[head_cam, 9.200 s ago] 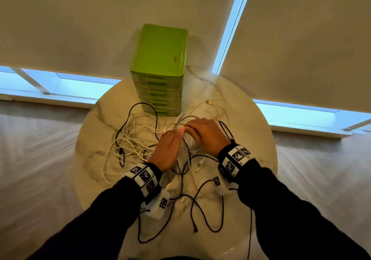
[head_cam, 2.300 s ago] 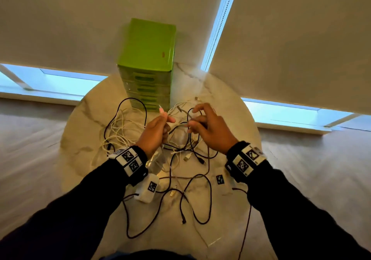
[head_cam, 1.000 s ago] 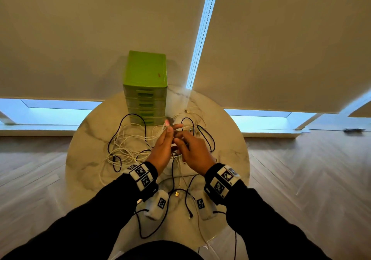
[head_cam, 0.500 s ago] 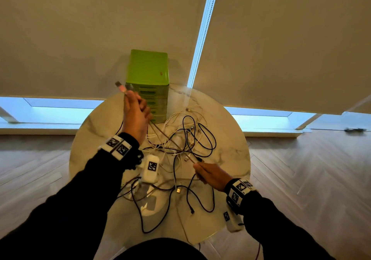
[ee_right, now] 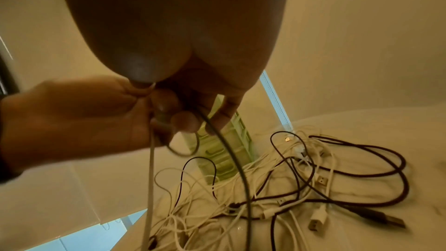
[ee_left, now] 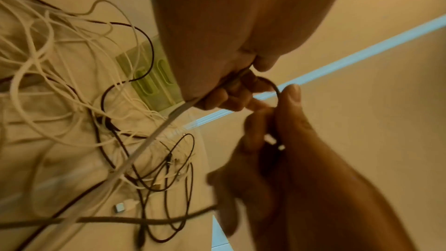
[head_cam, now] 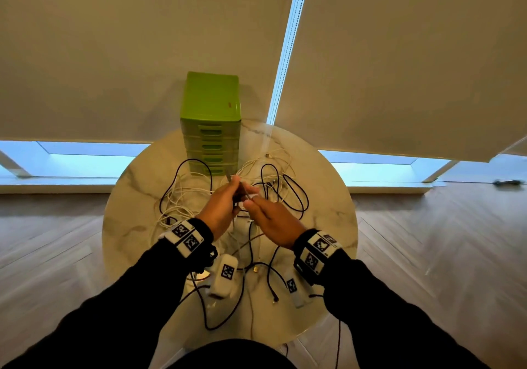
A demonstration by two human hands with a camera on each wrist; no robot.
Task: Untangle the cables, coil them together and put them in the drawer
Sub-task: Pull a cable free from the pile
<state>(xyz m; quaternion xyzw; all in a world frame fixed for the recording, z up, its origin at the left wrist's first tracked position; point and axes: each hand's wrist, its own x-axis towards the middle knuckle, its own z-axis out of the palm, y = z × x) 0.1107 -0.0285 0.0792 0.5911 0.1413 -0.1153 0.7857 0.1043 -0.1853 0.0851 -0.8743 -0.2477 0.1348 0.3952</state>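
Black and white cables (head_cam: 271, 186) lie tangled on a round marble table (head_cam: 322, 197), in front of a green drawer unit (head_cam: 211, 140) with all its drawers closed. Both hands meet above the middle of the tangle. My left hand (head_cam: 236, 189) is curled round a pale cable (ee_left: 154, 136) that hangs down to the pile, and a short dark loop (ee_left: 275, 87) leaves its fingers. My right hand (head_cam: 251, 200) pinches that dark cable (ee_right: 239, 169) between thumb and fingers; it drops into the heap. Loose USB plugs (ee_right: 318, 215) lie among the strands.
The drawer unit (ee_right: 224, 152) stands at the table's far edge against a roller blind (head_cam: 142, 55). Black cable loops (head_cam: 222, 320) reach the table's near edge. White loops (head_cam: 179, 197) spread on the left side. Wooden floor (head_cam: 442, 240) surrounds the table.
Half a second ago my left hand was raised far left with a cable end and my right was low by the near right side. Both have come together over the middle.
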